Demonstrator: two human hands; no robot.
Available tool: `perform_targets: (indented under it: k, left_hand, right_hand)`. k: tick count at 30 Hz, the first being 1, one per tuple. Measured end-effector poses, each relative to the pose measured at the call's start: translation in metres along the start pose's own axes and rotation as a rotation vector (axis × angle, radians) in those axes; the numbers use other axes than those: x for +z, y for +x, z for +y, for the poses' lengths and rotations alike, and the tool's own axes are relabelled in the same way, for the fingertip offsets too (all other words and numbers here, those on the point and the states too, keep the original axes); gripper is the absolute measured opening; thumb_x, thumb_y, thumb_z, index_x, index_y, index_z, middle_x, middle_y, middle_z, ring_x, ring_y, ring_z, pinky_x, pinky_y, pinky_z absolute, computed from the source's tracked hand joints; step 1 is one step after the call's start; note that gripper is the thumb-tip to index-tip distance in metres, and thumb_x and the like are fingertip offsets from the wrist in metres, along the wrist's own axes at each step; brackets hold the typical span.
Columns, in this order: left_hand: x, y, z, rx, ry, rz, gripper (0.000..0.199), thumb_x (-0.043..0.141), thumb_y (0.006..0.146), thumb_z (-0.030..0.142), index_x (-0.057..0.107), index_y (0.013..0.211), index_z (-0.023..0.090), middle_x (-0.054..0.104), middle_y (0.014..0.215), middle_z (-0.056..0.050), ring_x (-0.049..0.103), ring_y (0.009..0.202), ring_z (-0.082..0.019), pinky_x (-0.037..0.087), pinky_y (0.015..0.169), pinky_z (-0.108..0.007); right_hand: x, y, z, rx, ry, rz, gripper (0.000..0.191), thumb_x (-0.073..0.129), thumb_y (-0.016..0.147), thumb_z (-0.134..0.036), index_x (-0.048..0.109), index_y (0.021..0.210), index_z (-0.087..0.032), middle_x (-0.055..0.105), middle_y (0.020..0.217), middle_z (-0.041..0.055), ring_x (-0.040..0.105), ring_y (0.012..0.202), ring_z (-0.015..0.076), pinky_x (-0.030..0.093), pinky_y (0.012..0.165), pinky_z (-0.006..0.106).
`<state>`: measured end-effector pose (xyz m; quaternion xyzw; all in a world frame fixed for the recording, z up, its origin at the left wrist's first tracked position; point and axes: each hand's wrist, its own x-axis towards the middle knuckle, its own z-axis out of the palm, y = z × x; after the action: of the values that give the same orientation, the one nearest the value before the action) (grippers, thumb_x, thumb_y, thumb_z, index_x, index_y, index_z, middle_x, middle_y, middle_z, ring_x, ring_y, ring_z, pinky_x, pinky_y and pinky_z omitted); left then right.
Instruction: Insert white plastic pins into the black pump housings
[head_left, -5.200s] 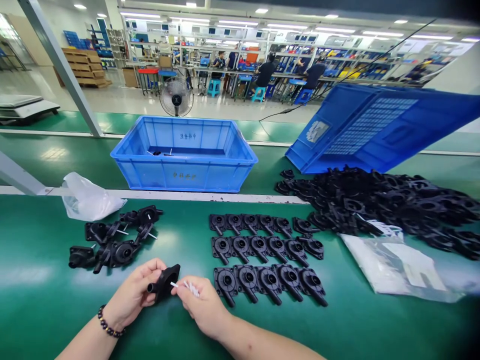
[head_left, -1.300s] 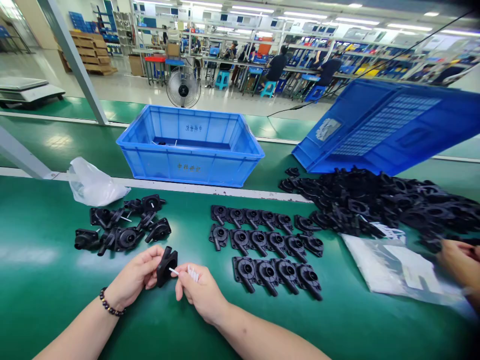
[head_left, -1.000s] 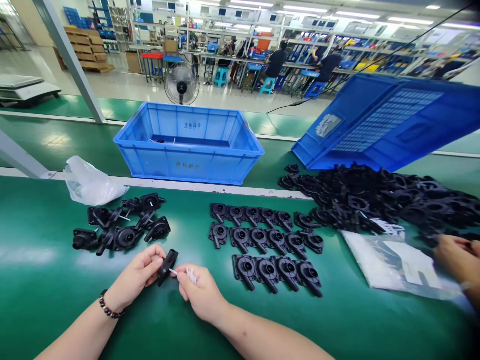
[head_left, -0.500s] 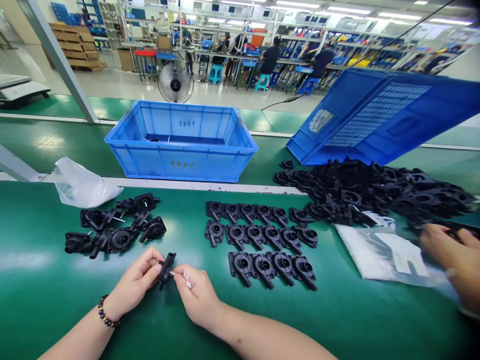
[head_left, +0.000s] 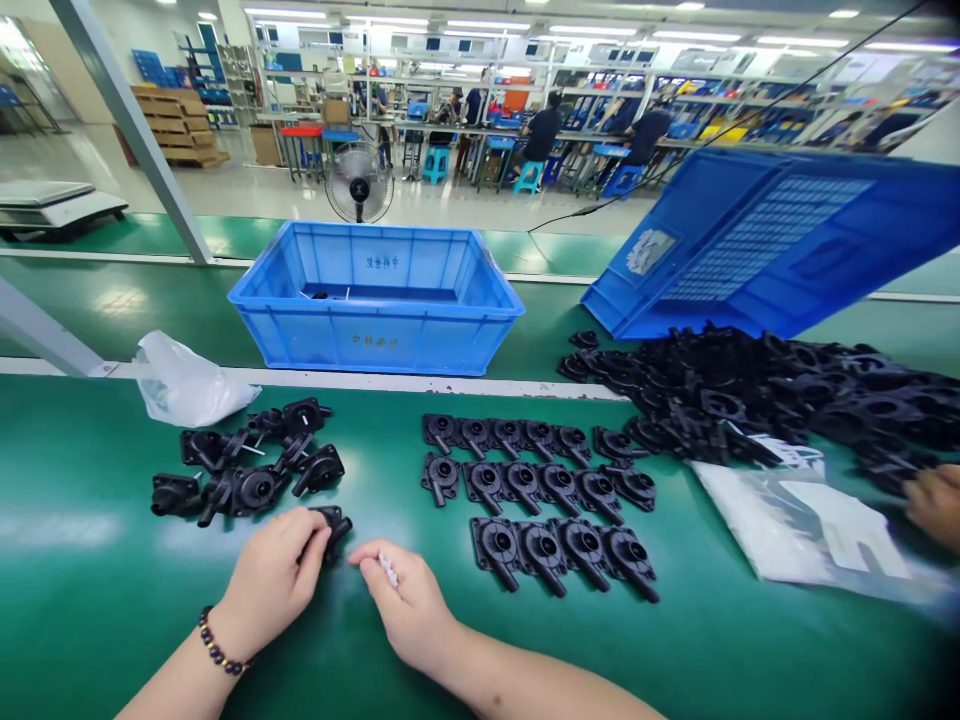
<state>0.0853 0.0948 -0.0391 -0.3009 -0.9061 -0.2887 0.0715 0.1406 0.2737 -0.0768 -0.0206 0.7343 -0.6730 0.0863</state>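
My left hand (head_left: 274, 570), wearing a beaded bracelet, is closed on a black plastic pump housing (head_left: 339, 532) with a short spout, partly covered by the fingers. Just right of it, my right hand (head_left: 412, 605) is closed around several small white pins (head_left: 388, 569), its thumb and forefinger apart from the housing. Beyond my left hand lies a loose cluster of black housings (head_left: 259, 488), some with white pins sticking out. To the right, similar housings (head_left: 521, 481) stand in three rows on the green table (head_left: 360, 680).
A blue crate (head_left: 375, 340) stands behind the table's pale edge strip. At the right, a tilted blue crate (head_left: 750, 240) leans over a heap of black parts (head_left: 720, 385). Plastic bags (head_left: 187, 385) lie left and right. Another person's hand (head_left: 936, 505) is at the right edge.
The housing in my left hand has turned spout outward and is lower to the table. My right hand has come away from it. The other person's hand has shifted right.
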Motion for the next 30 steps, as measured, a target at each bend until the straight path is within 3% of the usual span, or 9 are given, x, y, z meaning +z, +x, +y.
perform_targets:
  k: [4, 8, 11, 16, 21, 22, 27, 30]
  left_hand:
    - [0.003, 0.004, -0.004, -0.104, 0.023, -0.043, 0.012, 0.044, 0.088, 0.023, 0.055, 0.088, 0.018, 0.054, 0.077, -0.004, 0.052, 0.069, -0.017, 0.041, 0.065, -0.029]
    - [0.006, 0.001, -0.001, -0.059, 0.076, -0.009, 0.022, 0.049, 0.086, 0.028, 0.059, 0.104, 0.02, 0.051, 0.1, -0.011, 0.051, 0.096, -0.024, 0.043, 0.084, -0.038]
    - [0.012, -0.001, 0.002, -0.025, 0.052, -0.091, 0.029, 0.048, 0.086, 0.029, 0.055, 0.114, 0.023, 0.046, 0.121, -0.012, 0.045, 0.113, -0.027, 0.041, 0.094, -0.042]
    - [0.015, -0.005, 0.002, -0.055, -0.063, -0.16, 0.033, 0.047, 0.088, 0.028, 0.049, 0.12, 0.022, 0.052, 0.114, -0.012, 0.053, 0.102, -0.023, 0.047, 0.087, -0.036]
    - [0.007, -0.009, 0.002, 0.068, -0.207, 0.113, 0.042, 0.049, 0.086, 0.022, 0.039, 0.126, 0.025, 0.048, 0.111, -0.011, 0.05, 0.102, -0.023, 0.046, 0.086, -0.036]
    - [0.007, -0.009, 0.003, 0.067, -0.201, 0.118, 0.042, 0.049, 0.086, 0.022, 0.039, 0.126, 0.025, 0.047, 0.111, -0.011, 0.05, 0.102, -0.023, 0.045, 0.086, -0.037]
    - [0.012, -0.004, 0.003, -0.082, -0.107, -0.191, 0.033, 0.049, 0.087, 0.028, 0.049, 0.119, 0.024, 0.05, 0.107, -0.01, 0.052, 0.097, -0.022, 0.046, 0.086, -0.038]
    - [0.008, -0.01, 0.002, -0.053, -0.147, -0.073, 0.035, 0.047, 0.088, 0.027, 0.044, 0.123, 0.023, 0.046, 0.112, -0.011, 0.049, 0.103, -0.022, 0.044, 0.089, -0.037]
  right_hand:
    - [0.0, 0.0, 0.001, -0.01, -0.018, 0.008, 0.029, 0.041, 0.088, -0.036, 0.062, 0.09, -0.015, 0.036, 0.053, -0.0049, 0.032, 0.047, 0.009, 0.029, 0.049, 0.023]
    - [0.001, 0.0, 0.002, -0.013, -0.048, 0.013, 0.03, 0.042, 0.088, -0.038, 0.062, 0.088, -0.016, 0.039, 0.054, -0.004, 0.034, 0.049, 0.0096, 0.029, 0.05, 0.023]
    - [0.001, 0.0, 0.0, -0.047, -0.039, 0.032, 0.031, 0.041, 0.089, -0.04, 0.061, 0.085, -0.016, 0.05, 0.063, -0.0008, 0.041, 0.056, 0.011, 0.035, 0.056, 0.022]
    - [0.0, -0.001, -0.001, -0.039, -0.052, 0.02, 0.033, 0.039, 0.089, -0.042, 0.059, 0.083, -0.016, 0.044, 0.058, -0.002, 0.038, 0.053, 0.011, 0.034, 0.054, 0.023]
    - [0.0, -0.002, 0.002, -0.033, -0.113, -0.008, 0.034, 0.038, 0.089, -0.042, 0.059, 0.082, -0.016, 0.038, 0.055, -0.0032, 0.035, 0.052, 0.0108, 0.031, 0.053, 0.023]
    - [0.0, -0.003, 0.003, -0.038, -0.122, -0.011, 0.034, 0.038, 0.089, -0.041, 0.059, 0.082, -0.016, 0.038, 0.056, -0.0031, 0.035, 0.052, 0.0109, 0.031, 0.053, 0.023]
    - [0.001, -0.004, 0.004, -0.037, -0.088, -0.024, 0.034, 0.037, 0.09, -0.042, 0.059, 0.084, -0.017, 0.038, 0.056, -0.0032, 0.034, 0.051, 0.0107, 0.03, 0.053, 0.023]
    - [0.0, -0.005, 0.002, -0.031, -0.082, -0.041, 0.033, 0.038, 0.09, -0.042, 0.059, 0.084, -0.017, 0.037, 0.055, -0.0037, 0.033, 0.05, 0.0104, 0.03, 0.052, 0.023]
